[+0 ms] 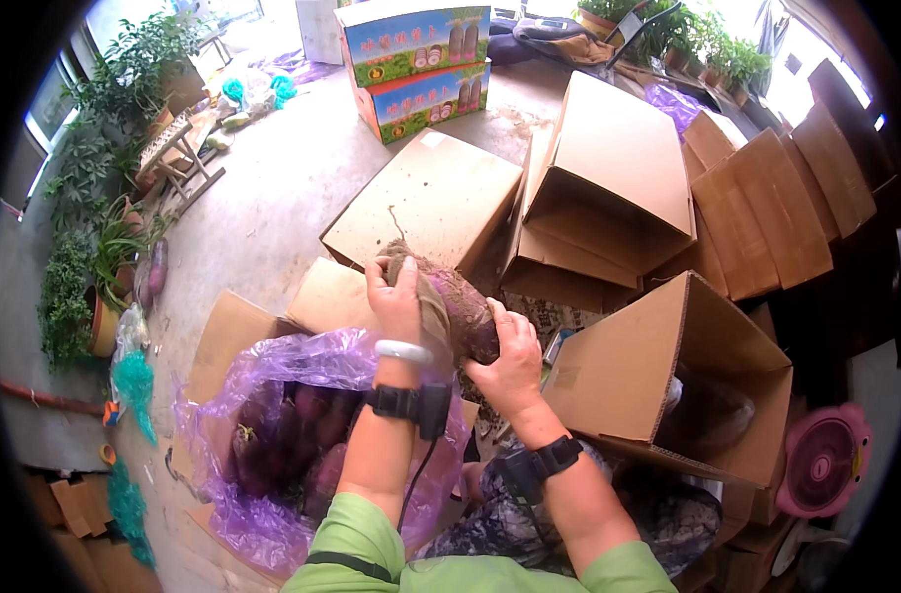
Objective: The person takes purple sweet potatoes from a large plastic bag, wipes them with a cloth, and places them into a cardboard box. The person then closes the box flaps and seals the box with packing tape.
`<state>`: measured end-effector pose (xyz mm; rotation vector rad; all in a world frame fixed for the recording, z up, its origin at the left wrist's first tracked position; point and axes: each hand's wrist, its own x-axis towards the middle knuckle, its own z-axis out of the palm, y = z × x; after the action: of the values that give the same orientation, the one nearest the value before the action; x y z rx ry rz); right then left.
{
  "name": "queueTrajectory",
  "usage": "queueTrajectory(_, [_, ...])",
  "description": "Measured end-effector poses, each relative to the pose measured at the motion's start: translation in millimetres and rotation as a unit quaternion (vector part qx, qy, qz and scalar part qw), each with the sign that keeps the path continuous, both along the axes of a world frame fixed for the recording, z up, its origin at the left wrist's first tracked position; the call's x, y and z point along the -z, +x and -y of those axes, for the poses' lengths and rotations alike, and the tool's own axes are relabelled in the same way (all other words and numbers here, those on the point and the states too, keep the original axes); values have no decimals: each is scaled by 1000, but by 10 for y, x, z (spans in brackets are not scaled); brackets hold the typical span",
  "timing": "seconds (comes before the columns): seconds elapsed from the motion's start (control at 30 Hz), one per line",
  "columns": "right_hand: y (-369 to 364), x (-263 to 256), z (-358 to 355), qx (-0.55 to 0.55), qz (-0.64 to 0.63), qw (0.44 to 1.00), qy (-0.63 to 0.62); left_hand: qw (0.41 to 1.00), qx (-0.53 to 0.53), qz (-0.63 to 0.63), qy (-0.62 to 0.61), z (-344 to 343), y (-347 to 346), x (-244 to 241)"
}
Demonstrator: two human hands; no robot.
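A soil-crusted purple radish (465,305) is held up before me, its thin root pointing away. My right hand (511,357) grips its near, rounded end. My left hand (395,296) pinches a brown cloth (434,315) that lies along the radish's left side and far tip. Below my left forearm, a purple plastic bag (231,393) lines an open cardboard carton (228,330). Several dark purple radishes (302,422) lie inside the bag, partly hidden by my arm.
Beyond my hands stands a closed carton (428,196) sprinkled with soil. Open cartons (613,163) and another carton (613,370) crowd the right. Two printed boxes (424,44) are stacked at the back. Potted plants (109,289) line the left. A pink plastic stool (825,463) sits at far right.
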<state>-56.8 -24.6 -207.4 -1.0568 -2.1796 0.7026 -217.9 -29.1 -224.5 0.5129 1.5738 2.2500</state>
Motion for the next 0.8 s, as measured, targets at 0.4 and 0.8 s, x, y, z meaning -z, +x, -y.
queueTrajectory(0.4, [105,70,-203,-137,-363,646,-657,874,317,356,89,57,170,-208])
queueTrajectory(0.8, [-33,101,-240,-34,-463,766,-445,965,255,50,-15,180,618,205])
